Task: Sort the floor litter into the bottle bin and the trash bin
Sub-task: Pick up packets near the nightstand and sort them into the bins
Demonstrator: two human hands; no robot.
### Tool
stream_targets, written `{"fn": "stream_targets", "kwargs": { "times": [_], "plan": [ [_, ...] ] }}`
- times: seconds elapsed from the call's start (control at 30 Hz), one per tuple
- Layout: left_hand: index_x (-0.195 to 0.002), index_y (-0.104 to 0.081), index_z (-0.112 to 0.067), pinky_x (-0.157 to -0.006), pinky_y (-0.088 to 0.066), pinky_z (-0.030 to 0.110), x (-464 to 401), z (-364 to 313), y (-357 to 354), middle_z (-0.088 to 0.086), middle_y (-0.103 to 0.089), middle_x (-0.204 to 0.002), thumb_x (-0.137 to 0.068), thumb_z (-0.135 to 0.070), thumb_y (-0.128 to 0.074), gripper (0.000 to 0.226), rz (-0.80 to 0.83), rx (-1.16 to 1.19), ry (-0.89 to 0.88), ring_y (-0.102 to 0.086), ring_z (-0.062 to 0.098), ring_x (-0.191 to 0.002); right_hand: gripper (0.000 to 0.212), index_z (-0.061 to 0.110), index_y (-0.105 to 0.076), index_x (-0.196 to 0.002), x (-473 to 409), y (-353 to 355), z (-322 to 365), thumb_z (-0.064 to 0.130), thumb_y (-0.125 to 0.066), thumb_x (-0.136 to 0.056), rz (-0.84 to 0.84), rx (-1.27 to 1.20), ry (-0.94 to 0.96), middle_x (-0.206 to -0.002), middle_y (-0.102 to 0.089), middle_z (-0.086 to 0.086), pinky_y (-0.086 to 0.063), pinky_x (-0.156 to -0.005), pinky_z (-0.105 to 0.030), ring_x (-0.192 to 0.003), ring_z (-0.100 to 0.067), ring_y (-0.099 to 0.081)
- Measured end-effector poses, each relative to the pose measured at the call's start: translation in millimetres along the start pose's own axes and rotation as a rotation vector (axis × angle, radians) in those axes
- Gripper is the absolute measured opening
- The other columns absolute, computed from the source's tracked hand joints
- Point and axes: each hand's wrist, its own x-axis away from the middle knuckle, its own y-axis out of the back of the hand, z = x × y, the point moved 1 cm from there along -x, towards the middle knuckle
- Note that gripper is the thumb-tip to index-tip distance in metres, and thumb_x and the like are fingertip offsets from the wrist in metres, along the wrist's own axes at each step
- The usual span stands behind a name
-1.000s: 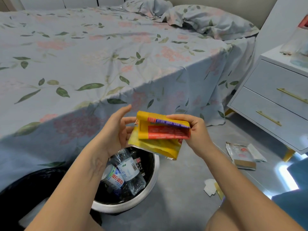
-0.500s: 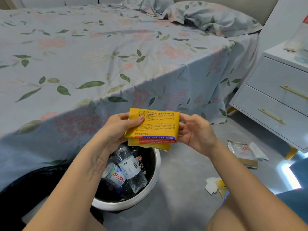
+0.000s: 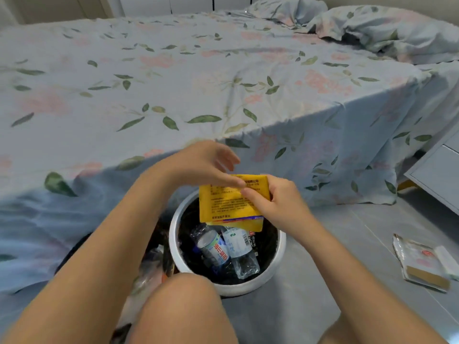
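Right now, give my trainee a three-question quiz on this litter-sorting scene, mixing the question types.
1. True or false: the white-rimmed bin holds plastic bottles.
2. Which of the hands grips the yellow packet? A) left hand B) right hand
3. Fill in: the silver wrapper lies on the ____.

Key: 1 true; 2 B, as the left only touches its top edge with its fingertips; 3 floor.

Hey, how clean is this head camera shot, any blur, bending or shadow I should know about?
Head view: the left hand is smeared by motion blur, while the right hand and yellow packet are sharper, though the packet's print is too soft to read; wide-angle bending curves the bed edge; soft, even light, with shadow under the bed's hanging sheet at left.
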Motion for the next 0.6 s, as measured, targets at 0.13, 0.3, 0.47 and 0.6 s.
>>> {"fn": "stream_targets", "kwargs": {
  "times": [0.13,0.3,0.47,0.6],
  "plan": [
    [-0.091,-0.068,-0.023,-0.066,-0.045,0.027,29,46,0,-0.004,-0.067,-0.08,-0.087,-0.044,-0.063,0.022,0.097,-0.087,-0.002,-0.058,0.007,-0.071,0.024,0.028,-0.055,-0.07,-10,-39,17,0.043,-0.062,-0.087,0.099,0.066,0.068,-0.06,-0.058,0.002,-0.046,-0.053,-0.032,-0.057,-0.011,-0.056],
    [-0.078,-0.061,-0.03,-0.056,-0.039,0.014,89,137,-16,-0.009,-0.06,-0.07,-0.091,-0.035,-0.061,0.015,-0.041,0.094,0.193,-0.055,-0.004,-0.059,0.023,0.039,-0.056,-0.113,-20,-72,31,0.04,-0.057,-0.091,0.256,-0.173,-0.103,-0.101,-0.069,0.014,-0.055,-0.077,-0.029,-0.084,-0.014,-0.067],
    [-0.079,-0.068,-0.009,-0.059,-0.039,0.026,133,251,-59,0.007,-0.064,-0.076,-0.09,-0.041,-0.062,0.035,-0.103,0.089,0.741,-0.059,0.016,-0.069,0.037,0.038,-0.051,-0.127,-16,-69,11,0.028,-0.058,-0.092,0.349,0.114,-0.172,-0.113,-0.063,0.011,-0.043,-0.05,-0.008,-0.07,0.003,-0.061],
    [-0.076,-0.064,-0.008,-0.058,-0.04,0.025,144,295,-91,0.007,-0.065,-0.079,-0.089,-0.04,-0.064,0.035,0.002,0.105,0.896,-0.062,0.02,-0.074,0.033,0.038,-0.06,-0.12,-14,-62,-3,0.026,-0.061,-0.089,0.387,0.2,-0.21,-0.127,-0.058,0.014,-0.056,-0.069,-0.023,-0.086,-0.004,-0.066]
  ]
}}
